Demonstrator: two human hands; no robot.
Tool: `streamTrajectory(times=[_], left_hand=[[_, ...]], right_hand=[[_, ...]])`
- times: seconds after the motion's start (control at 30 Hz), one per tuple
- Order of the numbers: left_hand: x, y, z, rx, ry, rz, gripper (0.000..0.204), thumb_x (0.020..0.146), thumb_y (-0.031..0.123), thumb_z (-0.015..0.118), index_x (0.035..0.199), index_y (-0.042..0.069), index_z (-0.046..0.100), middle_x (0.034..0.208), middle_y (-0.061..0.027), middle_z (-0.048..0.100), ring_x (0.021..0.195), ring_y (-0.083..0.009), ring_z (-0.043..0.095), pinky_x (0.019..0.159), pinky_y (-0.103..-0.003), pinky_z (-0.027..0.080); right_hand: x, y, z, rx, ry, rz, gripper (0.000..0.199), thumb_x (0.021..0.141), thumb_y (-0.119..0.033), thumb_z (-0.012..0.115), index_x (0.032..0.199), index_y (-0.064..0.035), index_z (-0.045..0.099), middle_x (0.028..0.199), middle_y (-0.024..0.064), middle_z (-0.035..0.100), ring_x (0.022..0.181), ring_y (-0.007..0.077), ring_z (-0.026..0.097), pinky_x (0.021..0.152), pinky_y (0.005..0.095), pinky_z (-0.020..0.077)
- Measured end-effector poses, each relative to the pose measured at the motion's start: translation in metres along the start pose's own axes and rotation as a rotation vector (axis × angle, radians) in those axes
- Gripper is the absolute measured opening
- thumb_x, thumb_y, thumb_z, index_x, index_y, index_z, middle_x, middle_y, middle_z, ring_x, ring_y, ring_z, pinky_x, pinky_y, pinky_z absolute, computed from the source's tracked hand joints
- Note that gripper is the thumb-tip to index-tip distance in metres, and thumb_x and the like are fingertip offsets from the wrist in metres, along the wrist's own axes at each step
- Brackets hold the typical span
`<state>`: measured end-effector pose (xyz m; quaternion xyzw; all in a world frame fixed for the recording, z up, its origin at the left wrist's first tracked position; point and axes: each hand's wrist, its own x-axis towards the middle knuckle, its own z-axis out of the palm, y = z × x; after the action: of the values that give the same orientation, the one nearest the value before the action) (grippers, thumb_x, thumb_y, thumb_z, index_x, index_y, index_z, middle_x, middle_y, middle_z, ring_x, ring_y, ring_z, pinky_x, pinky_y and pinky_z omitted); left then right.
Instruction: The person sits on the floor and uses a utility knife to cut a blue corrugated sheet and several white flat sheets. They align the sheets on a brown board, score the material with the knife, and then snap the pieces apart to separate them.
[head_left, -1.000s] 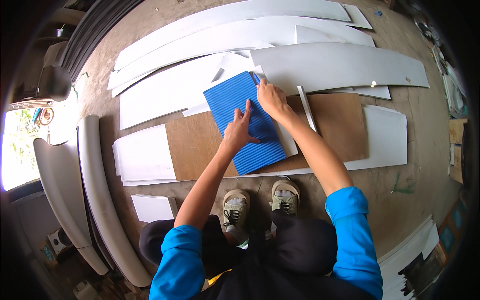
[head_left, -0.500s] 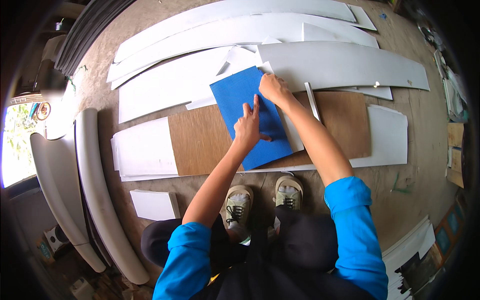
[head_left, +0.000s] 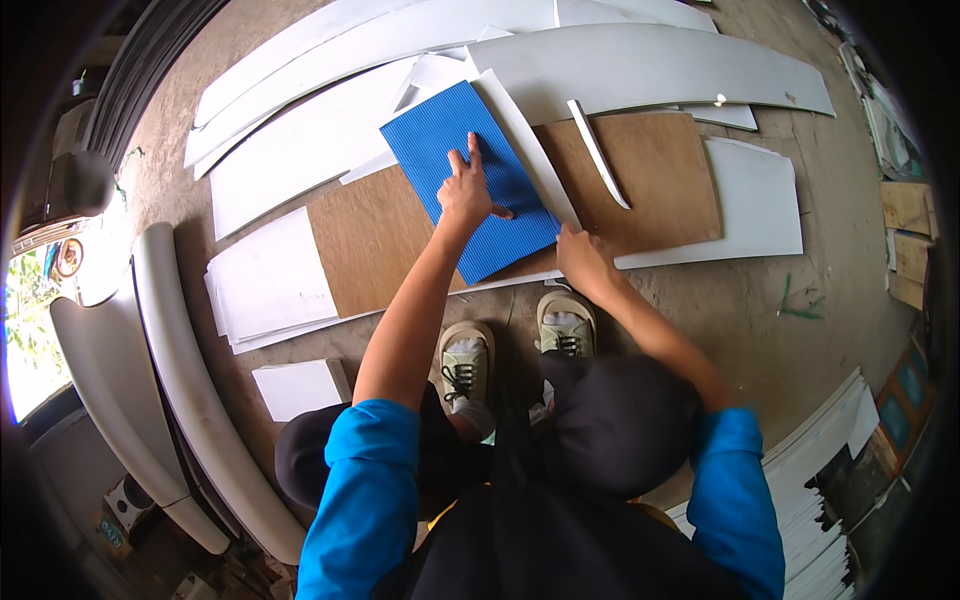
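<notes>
A blue ribbed plastic sheet lies slantwise over a brown wood-grain board. My left hand presses down on the sheet, fingers and thumb spread. At the sheet's lower right corner is my right hand, closed with its knuckles up. Whatever it grips is mostly hidden, with only a small bluish tip showing near the corner. A white panel sticks out along the sheet's right edge. On the brown board, to the right, rests a narrow white offcut strip.
White sheets lie beneath the brown board. Long white and grey panels are spread beyond it. Two long rolled panels stand at the left. A small white stack sits near my left knee. My shoes are close to the board.
My right hand has moved down the blue sheet's right edge, from near its top to the lower right corner. My left hand keeps its place on the sheet. The whole view has shifted slightly.
</notes>
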<state>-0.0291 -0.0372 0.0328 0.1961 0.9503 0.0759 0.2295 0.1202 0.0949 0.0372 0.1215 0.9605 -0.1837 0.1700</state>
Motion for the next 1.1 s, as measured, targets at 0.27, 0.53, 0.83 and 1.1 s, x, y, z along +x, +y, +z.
streamTrajectory(times=[0.27, 0.53, 0.83, 1.1], left_hand=[[0.003, -0.003, 0.0, 0.005, 0.022, 0.014, 0.145, 0.031, 0.047, 0.085, 0.139, 0.009, -0.004, 0.119, -0.0284, 0.035, 0.087, -0.0371, 0.059, 0.07, -0.038, 0.053], [-0.005, -0.006, -0.001, -0.021, 0.074, 0.041, 0.142, 0.031, 0.043, 0.085, 0.139, 0.007, 0.0, 0.111, -0.0213, 0.04, 0.073, -0.0319, 0.061, 0.055, -0.035, 0.054], [-0.006, 0.003, -0.008, -0.098, 0.042, 0.035, 0.139, 0.031, 0.036, 0.087, 0.139, 0.007, 0.004, 0.107, -0.0188, 0.04, 0.076, -0.0335, 0.06, 0.061, -0.037, 0.053], [-0.007, -0.005, -0.004, -0.107, 0.084, 0.043, 0.138, 0.03, 0.035, 0.086, 0.139, 0.007, 0.006, 0.108, -0.0179, 0.04, 0.076, -0.0334, 0.06, 0.059, -0.037, 0.053]], right_hand=[[-0.051, 0.021, 0.025, -0.027, -0.026, 0.015, 0.012, 0.082, -0.009, 0.043, 0.087, 0.0011, 0.046, 0.07, 0.0221, 0.061, 0.068, 0.0333, 0.064, 0.057, 0.0417, 0.0511], [0.002, 0.002, -0.043, 0.228, 0.081, -0.024, 0.023, 0.088, -0.02, 0.042, 0.09, 0.0015, 0.051, 0.07, 0.026, 0.058, 0.071, 0.0409, 0.06, 0.059, 0.0466, 0.0481], [0.191, -0.055, -0.058, 0.122, 0.281, -0.131, 0.024, 0.086, -0.018, 0.041, 0.088, 0.0023, 0.053, 0.079, 0.0228, 0.062, 0.075, 0.0361, 0.063, 0.064, 0.0425, 0.0511], [0.205, -0.067, -0.05, 0.09, 0.214, -0.108, 0.022, 0.079, -0.011, 0.045, 0.089, 0.003, 0.058, 0.085, 0.0221, 0.063, 0.082, 0.0341, 0.063, 0.071, 0.041, 0.0508]])
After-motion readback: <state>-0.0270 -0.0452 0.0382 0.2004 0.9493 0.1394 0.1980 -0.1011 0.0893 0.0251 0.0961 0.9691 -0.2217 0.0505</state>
